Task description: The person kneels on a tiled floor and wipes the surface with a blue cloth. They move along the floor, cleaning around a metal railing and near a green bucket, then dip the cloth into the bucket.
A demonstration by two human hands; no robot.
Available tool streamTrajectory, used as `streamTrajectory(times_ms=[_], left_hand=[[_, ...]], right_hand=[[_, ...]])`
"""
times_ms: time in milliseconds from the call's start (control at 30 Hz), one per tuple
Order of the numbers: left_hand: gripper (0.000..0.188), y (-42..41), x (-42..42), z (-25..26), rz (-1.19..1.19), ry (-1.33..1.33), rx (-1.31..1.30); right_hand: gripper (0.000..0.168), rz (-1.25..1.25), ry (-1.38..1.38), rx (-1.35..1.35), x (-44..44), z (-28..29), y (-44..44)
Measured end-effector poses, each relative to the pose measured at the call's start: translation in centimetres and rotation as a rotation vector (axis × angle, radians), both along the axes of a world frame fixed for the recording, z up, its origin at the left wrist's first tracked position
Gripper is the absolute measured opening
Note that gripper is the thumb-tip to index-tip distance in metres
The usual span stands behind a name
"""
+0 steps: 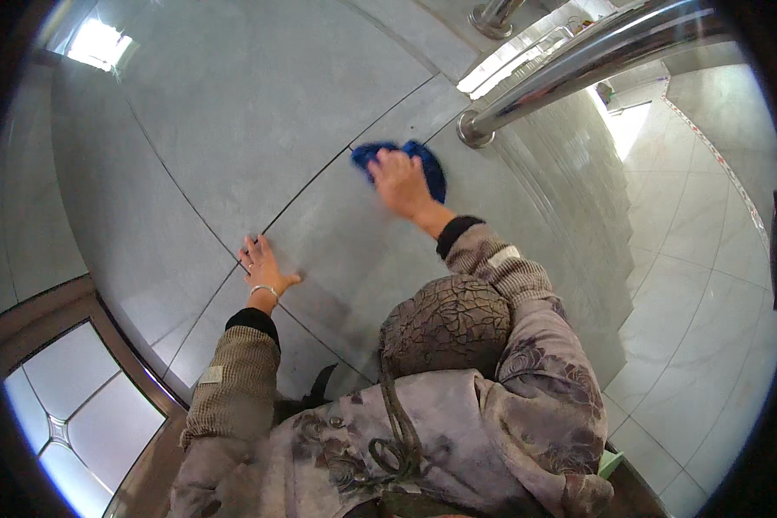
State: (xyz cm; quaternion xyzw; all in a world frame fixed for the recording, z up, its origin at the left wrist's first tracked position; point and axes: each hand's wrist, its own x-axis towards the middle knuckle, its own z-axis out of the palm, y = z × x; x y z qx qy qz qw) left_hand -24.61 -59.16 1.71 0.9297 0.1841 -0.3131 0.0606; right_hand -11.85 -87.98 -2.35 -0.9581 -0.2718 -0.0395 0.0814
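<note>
My right hand (401, 186) presses a crumpled blue cloth (434, 171) against the grey tiled floor (324, 220). Its outline is slightly blurred, and cloth sticks out on both sides of the fingers. Lower and to the left, my left hand (262, 267) rests on the tiles with its fingers spread, holding nothing. It lies close to where dark grout lines cross. A silver-coloured bangle (265, 289) circles that wrist. Between my arms and body shows a bent knee in brown crackle-patterned fabric (450, 324).
A shiny metal rail (583, 78) rises from a round floor flange (476, 129) just beyond the cloth. Steps (557, 194) appear to run along the right, beside a pale tiled wall (693, 259). At lower left stands a brown-framed door (129, 349) with frosted glass panes (103, 414).
</note>
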Motion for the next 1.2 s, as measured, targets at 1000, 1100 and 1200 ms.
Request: streamTrajectory(times_ms=[1000,1100,1200], left_hand=[[0.122,1.4,-0.1,-2.1,-0.103,-0.02,0.06],[0.123,0.8,-0.3,-1.6,-0.124,0.01,0.06],[0.123,0.8,0.1,-1.7,-0.139,0.004,0.049]], right_hand=[[0.033,-0.485,-0.043,0.007,-10.4,-0.6,-11.6],[0.039,-0.826,0.036,-0.134,-3.0,-0.3,-17.6],[0.04,-0.948,-0.084,-0.068,-2.0,-0.8,-22.9]])
